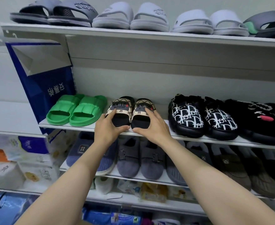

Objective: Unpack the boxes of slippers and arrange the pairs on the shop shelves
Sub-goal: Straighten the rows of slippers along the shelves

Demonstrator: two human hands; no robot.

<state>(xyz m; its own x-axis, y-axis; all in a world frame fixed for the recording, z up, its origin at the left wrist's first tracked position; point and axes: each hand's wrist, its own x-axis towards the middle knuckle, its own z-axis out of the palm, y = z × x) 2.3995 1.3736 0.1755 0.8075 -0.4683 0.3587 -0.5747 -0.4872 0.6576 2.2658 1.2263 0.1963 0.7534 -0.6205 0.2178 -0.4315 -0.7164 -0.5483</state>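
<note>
Task well advanced: beige pair seated on middle shelf, left hand and right hand fingers curled round one slipper each; green pair left of fingers, black pair right; boxes unseen, remainder undeterminable.

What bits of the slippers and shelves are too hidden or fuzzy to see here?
Head view, the only one:
- Front edges of the beige-and-black patterned slippers: covered by the left hand and right hand.
- Grey-and-green slide sandal, top shelf: cut off by the right edge.
- Small lettering on the patterned slippers' straps: too small to read fully.
- Packets on the white bottom shelf: blurred, partly behind the forearms.
</note>
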